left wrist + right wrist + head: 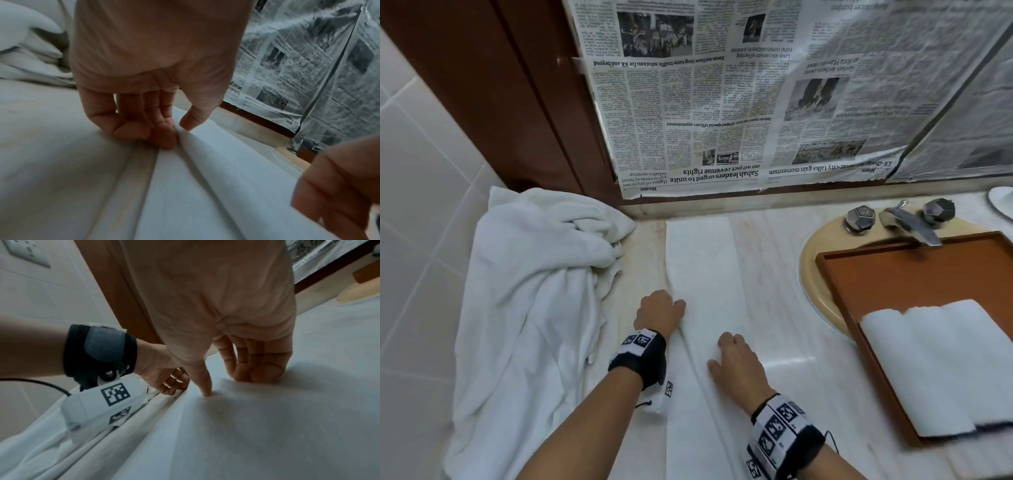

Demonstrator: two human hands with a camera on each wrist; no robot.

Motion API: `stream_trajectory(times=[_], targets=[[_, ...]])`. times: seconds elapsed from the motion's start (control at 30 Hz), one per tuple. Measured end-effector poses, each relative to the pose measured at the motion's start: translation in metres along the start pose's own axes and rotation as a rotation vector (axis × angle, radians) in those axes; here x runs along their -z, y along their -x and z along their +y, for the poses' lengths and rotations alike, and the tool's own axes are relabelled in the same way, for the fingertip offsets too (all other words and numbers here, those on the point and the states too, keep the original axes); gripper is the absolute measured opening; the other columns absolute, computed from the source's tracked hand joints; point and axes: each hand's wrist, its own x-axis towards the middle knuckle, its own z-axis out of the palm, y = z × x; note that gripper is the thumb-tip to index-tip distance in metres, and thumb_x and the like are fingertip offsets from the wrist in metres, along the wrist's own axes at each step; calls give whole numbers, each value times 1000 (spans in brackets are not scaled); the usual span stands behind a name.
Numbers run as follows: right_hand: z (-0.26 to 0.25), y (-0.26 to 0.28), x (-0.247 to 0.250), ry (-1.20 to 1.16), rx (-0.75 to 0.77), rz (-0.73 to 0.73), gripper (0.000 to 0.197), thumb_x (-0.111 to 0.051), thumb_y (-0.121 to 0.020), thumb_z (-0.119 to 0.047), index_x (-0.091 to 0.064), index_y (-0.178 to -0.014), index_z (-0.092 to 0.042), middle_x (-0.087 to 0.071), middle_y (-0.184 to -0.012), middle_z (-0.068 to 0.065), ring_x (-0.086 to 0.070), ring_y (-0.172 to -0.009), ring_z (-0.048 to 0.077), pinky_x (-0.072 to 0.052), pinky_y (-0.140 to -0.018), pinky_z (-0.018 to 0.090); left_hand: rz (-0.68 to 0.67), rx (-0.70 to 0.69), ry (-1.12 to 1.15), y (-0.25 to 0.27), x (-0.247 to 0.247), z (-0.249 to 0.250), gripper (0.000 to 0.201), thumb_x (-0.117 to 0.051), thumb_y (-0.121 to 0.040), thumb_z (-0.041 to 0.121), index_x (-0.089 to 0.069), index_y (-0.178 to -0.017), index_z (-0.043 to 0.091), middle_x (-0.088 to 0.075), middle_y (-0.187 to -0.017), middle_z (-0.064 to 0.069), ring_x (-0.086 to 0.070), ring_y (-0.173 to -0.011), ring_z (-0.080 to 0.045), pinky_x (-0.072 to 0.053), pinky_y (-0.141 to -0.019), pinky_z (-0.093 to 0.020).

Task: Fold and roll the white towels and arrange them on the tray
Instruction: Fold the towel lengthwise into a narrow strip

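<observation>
- left hand (659,310) pinches the long edge of the folded towel (705,274), thumb over, fingers curled under.
- right hand (736,366), at 5 o'clock from the left, presses fingertips and thumb down on the strip; it grips nothing.
- the strip lies on the counter (784,308), running from 12 to 6 o'clock.
- it looks soft, light and limp; best taken at the edges or corners.
- count: one strip, three rolled towels (935,356) on one tray (893,274) at 3 o'clock, one crumpled pile (530,274) at 9 o'clock.
</observation>
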Motion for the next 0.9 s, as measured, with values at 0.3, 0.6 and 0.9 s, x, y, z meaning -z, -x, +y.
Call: stream_trajectory(times=[0.3, 0.6, 0.9], targets=[[-41, 26, 6, 33, 168, -24, 15, -51, -97, -22, -51, -108, -11, -56, -91, 5, -51, -78, 25, -39, -64, 32, -49, -89, 204, 9, 9, -20, 28, -51, -89, 21, -64, -67, 9, -72, -74, -10, -60, -70, -25, -53, -77, -36], [-45, 18, -36, -12, 197, -210, 28, -54, -95, -27, -51, -117, -10, -62, -105, 12, -61, -91, 30, -49, -70, 35, 16, -146, 186, 20, 13, -39, 13, -69, -88, 24, -71, -92, 12, -67, -83, 3, -60, -87, -18, -39, -78, -23], [33, -22, 15, 72, 287, 174, 69, -21, -92, -54, -47, -142, -14, -44, -149, 1, -37, -139, 23, -32, -109, 37, 68, -443, -214, 18, 0, -59, 52, -47, -96, 50, -44, -143, 28, -40, -147, 2, -39, -131, -26, -41, -101, -44]])
